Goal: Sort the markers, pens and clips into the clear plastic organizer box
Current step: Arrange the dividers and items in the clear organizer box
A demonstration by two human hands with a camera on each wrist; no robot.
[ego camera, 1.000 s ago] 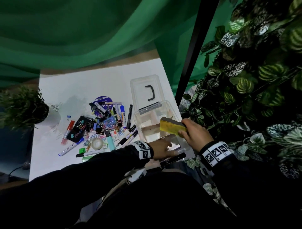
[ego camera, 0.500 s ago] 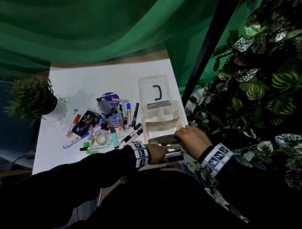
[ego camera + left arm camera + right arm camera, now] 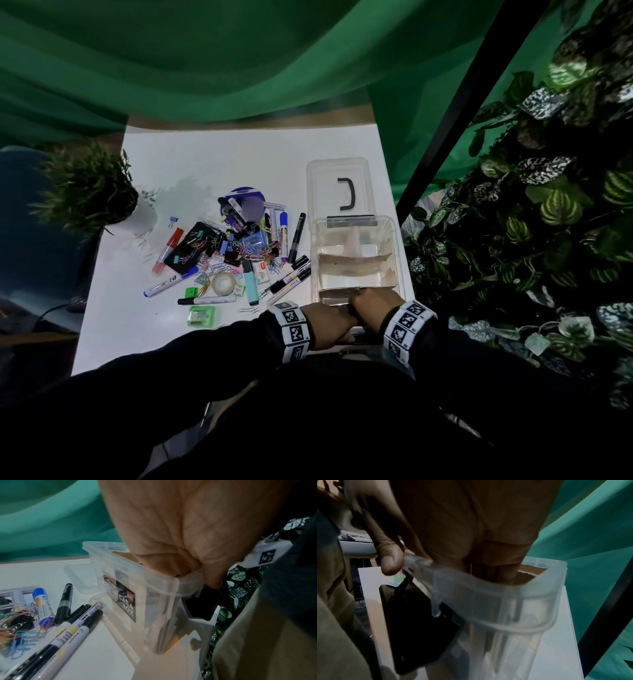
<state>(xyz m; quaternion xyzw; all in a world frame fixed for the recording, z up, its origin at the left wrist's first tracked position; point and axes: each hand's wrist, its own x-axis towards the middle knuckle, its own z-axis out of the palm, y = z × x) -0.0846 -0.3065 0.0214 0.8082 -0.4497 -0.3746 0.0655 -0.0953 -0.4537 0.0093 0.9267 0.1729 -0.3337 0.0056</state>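
Fingers (image 3: pixel 505 572) of both hands inside organizer box (image 3: pixel 356 253), near rim.

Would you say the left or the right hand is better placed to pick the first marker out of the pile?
Probably the left hand: both grip the organizer box at its near rim, but the markers lie just to its left, while the right hand would have to cross over.

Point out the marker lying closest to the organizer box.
The black-capped marker at the box's left wall, topmost of three side by side; the red marker and the others lie farther left.
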